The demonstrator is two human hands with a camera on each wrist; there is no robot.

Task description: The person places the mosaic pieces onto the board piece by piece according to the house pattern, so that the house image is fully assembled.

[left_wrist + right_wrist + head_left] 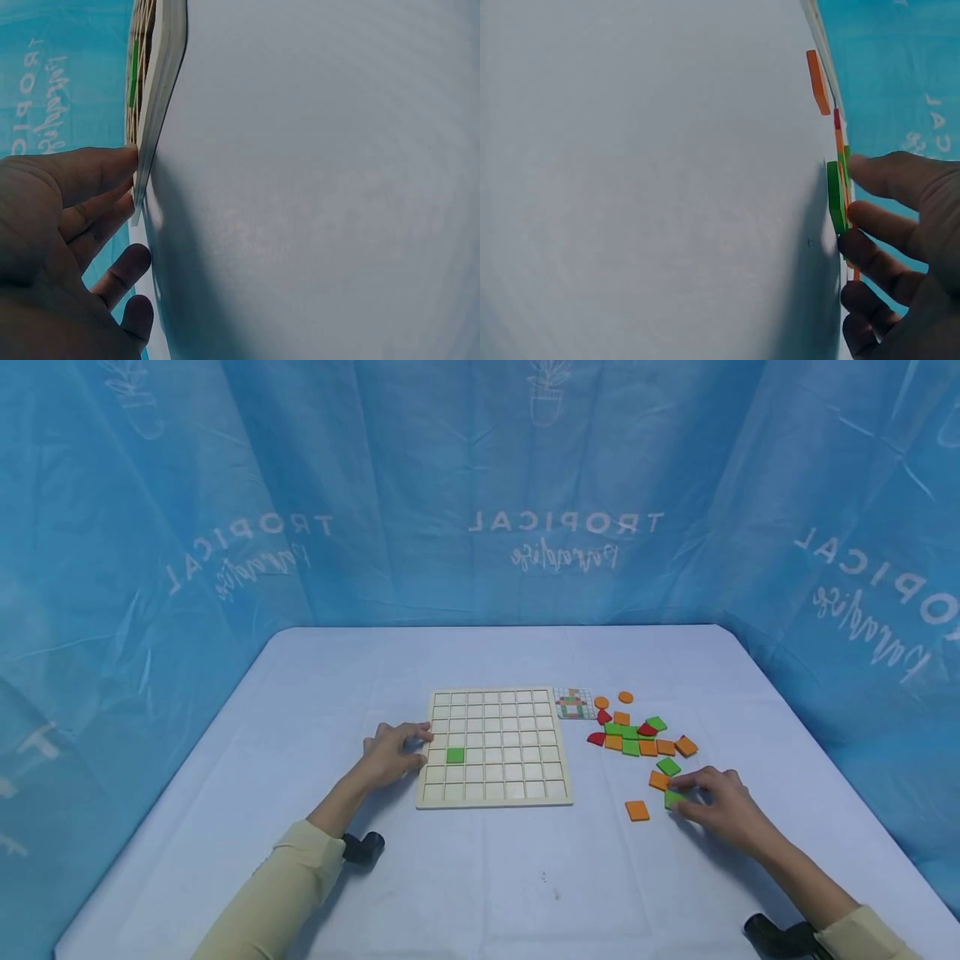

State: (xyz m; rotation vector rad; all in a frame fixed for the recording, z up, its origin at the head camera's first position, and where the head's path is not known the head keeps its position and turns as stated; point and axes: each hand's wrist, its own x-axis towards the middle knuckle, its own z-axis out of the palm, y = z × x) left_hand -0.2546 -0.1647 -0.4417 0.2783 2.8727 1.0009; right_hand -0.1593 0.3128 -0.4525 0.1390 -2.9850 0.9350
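A pale gridded board lies on the table with one green tile in a cell on its left side. My left hand rests thumb and fingertips on the board's left edge; the left wrist view shows these fingertips against the rim. On the right, my right hand has its thumb and fingers at a green tile, which lies flat. In the right wrist view, that tile is beside the spread fingers of the hand; firm contact is unclear.
Several orange, green and red pieces lie right of the board, among them an orange square and an orange disc. A small pattern card touches the board's upper right side. Blue curtains stand behind the white table.
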